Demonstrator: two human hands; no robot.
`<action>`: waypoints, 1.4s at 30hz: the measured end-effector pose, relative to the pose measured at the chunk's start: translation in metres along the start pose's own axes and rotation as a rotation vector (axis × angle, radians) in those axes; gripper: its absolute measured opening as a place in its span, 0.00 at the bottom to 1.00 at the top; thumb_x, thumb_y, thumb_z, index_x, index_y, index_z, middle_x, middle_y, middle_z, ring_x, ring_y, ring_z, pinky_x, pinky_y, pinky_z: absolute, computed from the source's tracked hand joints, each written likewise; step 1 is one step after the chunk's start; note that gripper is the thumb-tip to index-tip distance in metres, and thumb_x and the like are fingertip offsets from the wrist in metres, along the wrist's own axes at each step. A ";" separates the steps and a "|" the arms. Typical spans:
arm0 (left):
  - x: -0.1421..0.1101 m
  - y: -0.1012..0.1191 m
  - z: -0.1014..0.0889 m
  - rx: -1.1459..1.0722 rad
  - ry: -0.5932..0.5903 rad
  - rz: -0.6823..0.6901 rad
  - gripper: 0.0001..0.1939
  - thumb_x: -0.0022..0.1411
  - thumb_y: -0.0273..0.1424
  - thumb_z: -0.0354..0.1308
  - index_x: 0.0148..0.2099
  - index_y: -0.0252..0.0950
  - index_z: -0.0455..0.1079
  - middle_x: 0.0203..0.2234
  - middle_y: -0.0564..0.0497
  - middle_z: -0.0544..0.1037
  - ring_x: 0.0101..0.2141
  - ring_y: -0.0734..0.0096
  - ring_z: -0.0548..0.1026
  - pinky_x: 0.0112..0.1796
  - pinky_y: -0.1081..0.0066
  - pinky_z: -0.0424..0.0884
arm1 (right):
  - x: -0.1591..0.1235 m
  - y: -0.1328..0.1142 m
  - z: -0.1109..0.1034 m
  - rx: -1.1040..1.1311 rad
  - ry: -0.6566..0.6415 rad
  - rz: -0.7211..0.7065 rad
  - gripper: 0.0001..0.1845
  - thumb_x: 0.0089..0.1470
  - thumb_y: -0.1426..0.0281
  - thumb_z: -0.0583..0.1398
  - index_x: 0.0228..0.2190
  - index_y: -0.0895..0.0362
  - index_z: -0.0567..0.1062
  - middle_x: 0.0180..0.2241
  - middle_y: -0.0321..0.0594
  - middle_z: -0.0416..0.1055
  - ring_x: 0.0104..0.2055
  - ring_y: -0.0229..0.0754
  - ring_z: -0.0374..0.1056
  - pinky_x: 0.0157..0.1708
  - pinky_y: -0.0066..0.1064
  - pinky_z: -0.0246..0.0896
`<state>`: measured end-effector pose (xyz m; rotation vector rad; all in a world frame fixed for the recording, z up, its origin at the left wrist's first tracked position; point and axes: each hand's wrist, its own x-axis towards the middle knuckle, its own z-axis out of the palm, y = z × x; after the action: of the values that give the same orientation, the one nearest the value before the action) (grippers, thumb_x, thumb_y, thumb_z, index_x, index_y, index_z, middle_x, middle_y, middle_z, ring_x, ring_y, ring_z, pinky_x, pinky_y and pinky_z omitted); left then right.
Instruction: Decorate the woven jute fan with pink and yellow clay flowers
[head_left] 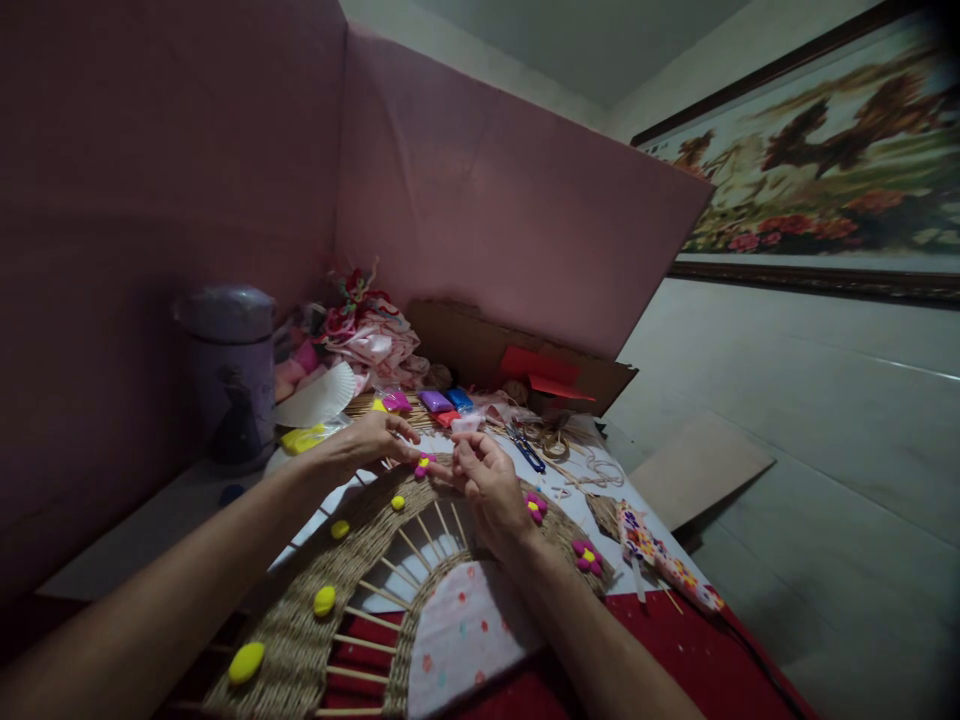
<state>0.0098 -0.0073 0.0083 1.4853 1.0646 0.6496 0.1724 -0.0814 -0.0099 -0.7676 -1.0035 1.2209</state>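
A large fan-shaped piece of woven straw cord on wooden sticks lies in front of me, with a spotted cloth half-circle at its inner edge. Several yellow clay dots sit along its left band. Magenta clay flowers with yellow centres, one of them at the right, decorate the top and right. My left hand reaches over the upper rim, fingers stretched out beside the top flower. Close to it, my right hand has thumb and fingertips pinched together; whatever they hold is too small to make out.
Behind the fan lie clay packets in purple and blue, plus blue-handled scissors. A lilac canister stands left, near heaped pink cloth. To the right rests a flower-patterned glue gun with a cord.
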 end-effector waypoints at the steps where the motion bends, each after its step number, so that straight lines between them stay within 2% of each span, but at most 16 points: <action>1: 0.000 0.000 0.000 -0.003 -0.003 0.004 0.21 0.37 0.36 0.66 0.36 0.33 0.68 0.18 0.55 0.70 0.18 0.77 0.63 0.20 0.75 0.57 | 0.000 0.000 0.000 -0.002 -0.004 -0.002 0.18 0.44 0.60 0.64 0.34 0.58 0.68 0.23 0.28 0.60 0.23 0.29 0.64 0.35 0.31 0.68; 6: -0.001 -0.002 -0.001 -0.051 -0.039 0.018 0.17 0.40 0.39 0.64 0.32 0.33 0.69 0.18 0.56 0.69 0.18 0.80 0.62 0.20 0.77 0.55 | -0.005 0.000 0.005 -0.019 -0.033 -0.012 0.18 0.44 0.62 0.65 0.33 0.58 0.67 0.21 0.27 0.59 0.24 0.31 0.65 0.40 0.35 0.67; 10: 0.001 -0.003 -0.002 -0.063 -0.039 0.013 0.16 0.41 0.37 0.64 0.32 0.34 0.69 0.18 0.56 0.68 0.18 0.80 0.62 0.20 0.77 0.55 | -0.006 0.000 0.005 -0.128 -0.053 -0.030 0.17 0.46 0.60 0.62 0.34 0.57 0.66 0.24 0.29 0.61 0.25 0.32 0.68 0.34 0.30 0.66; 14: 0.002 -0.004 -0.002 -0.081 -0.036 -0.007 0.16 0.40 0.36 0.64 0.32 0.34 0.69 0.18 0.56 0.69 0.17 0.80 0.61 0.20 0.77 0.54 | -0.009 -0.004 0.000 -0.525 -0.011 -0.184 0.11 0.53 0.61 0.57 0.33 0.57 0.68 0.25 0.31 0.62 0.25 0.33 0.65 0.26 0.25 0.60; 17: 0.002 -0.004 -0.001 -0.102 -0.051 -0.007 0.15 0.40 0.35 0.64 0.31 0.34 0.69 0.18 0.56 0.69 0.17 0.81 0.61 0.20 0.77 0.54 | -0.016 -0.007 -0.001 -0.904 -0.045 -0.371 0.09 0.55 0.67 0.55 0.27 0.57 0.71 0.25 0.34 0.65 0.28 0.35 0.63 0.30 0.27 0.57; 20: 0.001 -0.004 -0.001 -0.103 -0.054 -0.006 0.14 0.40 0.35 0.64 0.31 0.34 0.69 0.19 0.56 0.70 0.17 0.80 0.62 0.20 0.77 0.54 | -0.022 -0.008 0.000 -1.184 -0.117 -0.468 0.07 0.53 0.72 0.55 0.29 0.55 0.74 0.29 0.37 0.66 0.33 0.38 0.62 0.34 0.29 0.55; 23: 0.001 -0.003 -0.001 -0.097 -0.043 -0.011 0.14 0.41 0.35 0.64 0.31 0.34 0.69 0.19 0.55 0.70 0.17 0.80 0.62 0.19 0.77 0.54 | -0.026 -0.008 0.000 -1.335 -0.137 -0.494 0.08 0.53 0.72 0.55 0.31 0.54 0.75 0.31 0.38 0.64 0.34 0.39 0.61 0.35 0.30 0.54; 27: 0.002 -0.004 -0.002 -0.096 -0.046 -0.012 0.15 0.40 0.36 0.64 0.31 0.34 0.69 0.19 0.56 0.70 0.17 0.80 0.62 0.19 0.77 0.54 | -0.026 -0.009 -0.002 -1.422 -0.150 -0.516 0.09 0.53 0.72 0.55 0.34 0.53 0.75 0.32 0.38 0.63 0.35 0.39 0.60 0.36 0.31 0.54; 31: 0.003 -0.006 -0.003 -0.109 -0.065 0.006 0.14 0.41 0.36 0.64 0.31 0.34 0.69 0.18 0.56 0.69 0.17 0.80 0.61 0.19 0.77 0.54 | -0.024 -0.010 -0.002 -1.366 -0.154 -0.500 0.09 0.53 0.72 0.55 0.34 0.54 0.75 0.32 0.40 0.65 0.36 0.41 0.61 0.37 0.32 0.55; 34: 0.003 -0.006 -0.003 -0.113 -0.063 0.007 0.14 0.40 0.36 0.64 0.30 0.34 0.69 0.18 0.56 0.69 0.17 0.80 0.61 0.19 0.76 0.53 | -0.021 -0.010 -0.003 -1.119 -0.129 -0.418 0.09 0.53 0.72 0.54 0.34 0.55 0.75 0.33 0.41 0.69 0.36 0.41 0.63 0.37 0.32 0.57; 37: 0.002 -0.004 -0.003 -0.104 -0.059 0.005 0.13 0.40 0.36 0.64 0.29 0.34 0.69 0.17 0.57 0.68 0.16 0.80 0.60 0.19 0.76 0.53 | -0.016 -0.013 -0.002 -0.800 -0.092 -0.213 0.10 0.52 0.68 0.55 0.31 0.58 0.75 0.24 0.37 0.70 0.25 0.36 0.63 0.27 0.27 0.58; 40: 0.001 -0.004 -0.002 -0.089 -0.059 0.009 0.14 0.40 0.37 0.64 0.29 0.34 0.69 0.17 0.57 0.67 0.16 0.81 0.60 0.19 0.77 0.52 | -0.013 -0.019 0.000 -0.536 -0.096 0.054 0.12 0.49 0.65 0.56 0.31 0.60 0.73 0.11 0.28 0.61 0.12 0.29 0.49 0.13 0.21 0.43; 42: 0.001 -0.004 -0.002 -0.087 -0.056 0.006 0.15 0.40 0.37 0.64 0.29 0.33 0.68 0.17 0.56 0.68 0.16 0.81 0.59 0.19 0.77 0.52 | -0.012 -0.022 0.001 -0.415 -0.137 0.193 0.14 0.47 0.64 0.57 0.33 0.61 0.72 0.10 0.27 0.61 0.09 0.27 0.44 0.11 0.20 0.36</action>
<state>0.0074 -0.0060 0.0053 1.4243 0.9777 0.6472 0.1793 -0.0978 0.0077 -1.1370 -1.3434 1.2575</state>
